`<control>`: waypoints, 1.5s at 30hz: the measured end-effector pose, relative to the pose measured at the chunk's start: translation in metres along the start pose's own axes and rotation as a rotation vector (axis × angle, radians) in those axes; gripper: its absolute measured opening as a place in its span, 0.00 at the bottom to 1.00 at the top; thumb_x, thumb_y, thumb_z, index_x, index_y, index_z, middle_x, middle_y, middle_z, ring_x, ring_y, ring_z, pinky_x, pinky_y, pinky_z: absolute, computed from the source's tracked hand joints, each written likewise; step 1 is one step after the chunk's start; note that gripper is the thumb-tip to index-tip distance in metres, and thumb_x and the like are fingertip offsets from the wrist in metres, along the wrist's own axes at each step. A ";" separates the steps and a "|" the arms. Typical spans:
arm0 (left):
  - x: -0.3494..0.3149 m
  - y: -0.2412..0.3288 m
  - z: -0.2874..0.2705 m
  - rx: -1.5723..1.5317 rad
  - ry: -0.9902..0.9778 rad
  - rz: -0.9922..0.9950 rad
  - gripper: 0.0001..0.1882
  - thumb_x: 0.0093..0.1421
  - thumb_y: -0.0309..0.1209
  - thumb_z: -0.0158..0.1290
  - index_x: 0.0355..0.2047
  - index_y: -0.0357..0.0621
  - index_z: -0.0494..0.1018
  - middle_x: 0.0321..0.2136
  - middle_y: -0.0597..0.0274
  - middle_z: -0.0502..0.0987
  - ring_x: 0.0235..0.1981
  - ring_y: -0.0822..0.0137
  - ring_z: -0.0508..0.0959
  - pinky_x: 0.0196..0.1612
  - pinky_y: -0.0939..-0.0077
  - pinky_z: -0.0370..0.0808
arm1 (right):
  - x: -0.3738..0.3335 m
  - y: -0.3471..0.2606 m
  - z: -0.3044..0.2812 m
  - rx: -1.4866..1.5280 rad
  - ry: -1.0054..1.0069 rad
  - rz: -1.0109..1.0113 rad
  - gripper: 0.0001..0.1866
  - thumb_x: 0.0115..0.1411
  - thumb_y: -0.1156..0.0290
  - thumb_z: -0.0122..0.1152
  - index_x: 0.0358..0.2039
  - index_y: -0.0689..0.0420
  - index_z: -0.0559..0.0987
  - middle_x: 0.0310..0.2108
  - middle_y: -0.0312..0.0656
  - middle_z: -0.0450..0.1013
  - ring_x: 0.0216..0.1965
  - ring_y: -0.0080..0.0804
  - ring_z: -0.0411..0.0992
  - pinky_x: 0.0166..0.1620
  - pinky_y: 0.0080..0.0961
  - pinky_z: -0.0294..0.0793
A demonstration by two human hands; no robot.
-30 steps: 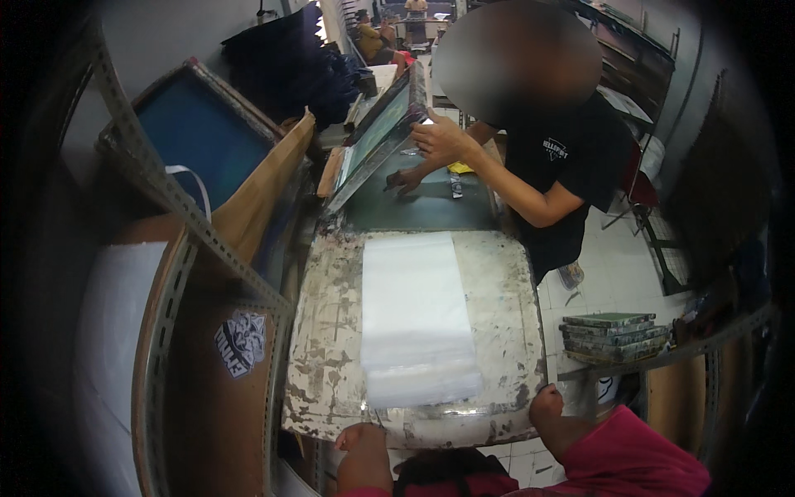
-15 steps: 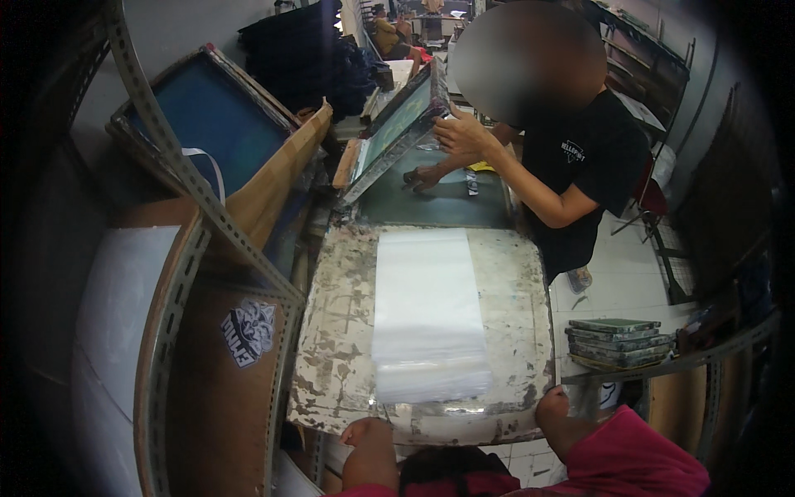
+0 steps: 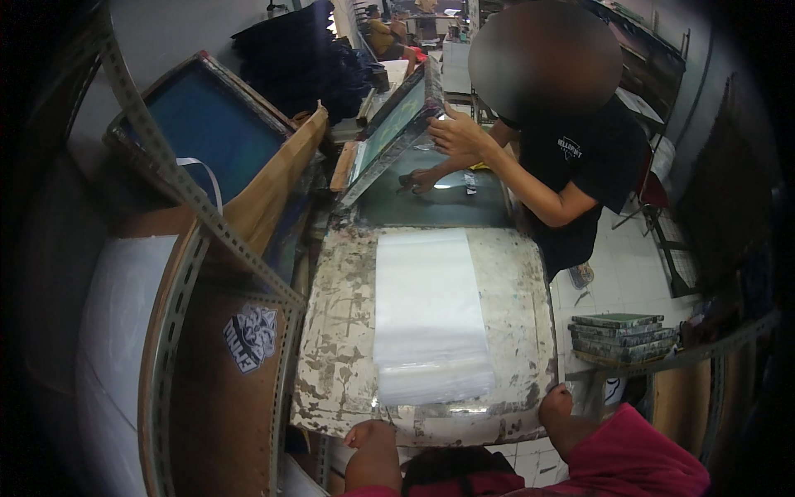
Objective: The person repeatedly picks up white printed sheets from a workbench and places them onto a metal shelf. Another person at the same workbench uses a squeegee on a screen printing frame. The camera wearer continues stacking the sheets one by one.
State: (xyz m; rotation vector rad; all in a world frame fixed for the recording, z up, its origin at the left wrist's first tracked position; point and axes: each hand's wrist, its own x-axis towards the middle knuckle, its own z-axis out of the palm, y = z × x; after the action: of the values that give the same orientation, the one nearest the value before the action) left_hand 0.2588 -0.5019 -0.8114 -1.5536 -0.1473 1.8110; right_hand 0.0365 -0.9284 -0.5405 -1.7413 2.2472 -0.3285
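Clear plastic sheet [image 3: 431, 319] lies flat down the middle of the paint-worn white board [image 3: 331, 348], its near end bunched at about 6 o'clock. Left hand [image 3: 370, 436] sits at the board's near edge, around 7 o'clock, fingers curled on the rim; whether it pinches the sheet, I cannot tell. Right hand [image 3: 556, 406] presses at the near right corner, 5 o'clock, closed over the board's edge. At 12 o'clock a co-worker in a black shirt [image 3: 580, 166] tilts a printing screen [image 3: 389, 132] up over a dark green table [image 3: 439, 203]. Stacked frames [image 3: 617, 331] rest at 3 o'clock.
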 end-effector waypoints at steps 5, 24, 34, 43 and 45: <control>0.028 -0.019 -0.001 -0.089 -0.132 0.065 0.24 0.63 0.46 0.45 0.14 0.53 0.80 0.14 0.62 0.76 0.18 0.57 0.76 0.28 0.62 0.72 | -0.008 -0.017 -0.015 0.019 -0.131 -0.003 0.29 0.60 0.54 0.37 0.34 0.64 0.82 0.35 0.61 0.76 0.40 0.61 0.74 0.48 0.50 0.71; 0.043 -0.007 -0.010 -0.015 -0.199 0.006 0.26 0.64 0.44 0.41 0.15 0.50 0.80 0.16 0.60 0.77 0.19 0.55 0.76 0.31 0.61 0.73 | -0.008 -0.019 -0.017 -0.004 -0.093 0.066 0.28 0.59 0.53 0.38 0.35 0.62 0.83 0.35 0.59 0.77 0.40 0.58 0.76 0.48 0.49 0.72; -0.005 0.005 0.008 -0.120 0.112 -0.263 0.26 0.64 0.45 0.42 0.13 0.52 0.78 0.13 0.61 0.76 0.16 0.56 0.75 0.28 0.62 0.72 | -0.005 -0.015 -0.011 -0.025 -0.080 0.069 0.28 0.59 0.54 0.38 0.34 0.61 0.83 0.35 0.60 0.77 0.39 0.58 0.76 0.48 0.49 0.72; -0.019 -0.026 0.002 -0.036 -0.106 0.058 0.26 0.63 0.44 0.44 0.12 0.51 0.79 0.12 0.62 0.75 0.15 0.56 0.74 0.26 0.61 0.71 | -0.012 -0.019 -0.019 -0.015 -0.038 0.050 0.28 0.58 0.53 0.39 0.32 0.61 0.83 0.32 0.59 0.77 0.37 0.60 0.76 0.45 0.48 0.73; 0.009 -0.024 0.000 -0.039 -0.158 0.027 0.25 0.63 0.45 0.44 0.13 0.52 0.79 0.13 0.62 0.75 0.15 0.57 0.74 0.26 0.62 0.71 | -0.011 -0.020 -0.019 -0.009 -0.047 0.045 0.28 0.58 0.53 0.39 0.32 0.61 0.83 0.32 0.59 0.77 0.37 0.60 0.76 0.45 0.48 0.73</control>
State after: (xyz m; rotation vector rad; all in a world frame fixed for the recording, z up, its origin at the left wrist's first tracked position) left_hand 0.2696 -0.4791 -0.8062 -1.4442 -0.2389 1.9633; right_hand 0.0508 -0.9228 -0.5144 -1.6826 2.2542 -0.2656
